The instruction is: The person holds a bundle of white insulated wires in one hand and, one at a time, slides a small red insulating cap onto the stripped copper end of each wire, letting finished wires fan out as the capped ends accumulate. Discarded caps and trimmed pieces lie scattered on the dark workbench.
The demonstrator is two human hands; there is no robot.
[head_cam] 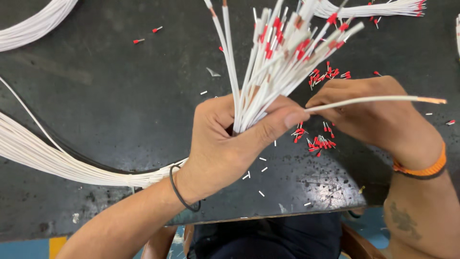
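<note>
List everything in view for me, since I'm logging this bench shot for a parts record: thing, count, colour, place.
wire bundle: one, white, many ends red-capped, gripped upright in the left hand
single wire: one, white with bare copper tip, pinched by the right hand, pointing right
loose ferrules: many, red, scattered on the table under the right hand
wire loom: one, white, lying at the left edge
far wire bunch: one, white with red ends, top right
table: one, black
left hand: black band on wrist
right hand: orange band on wrist
</note>
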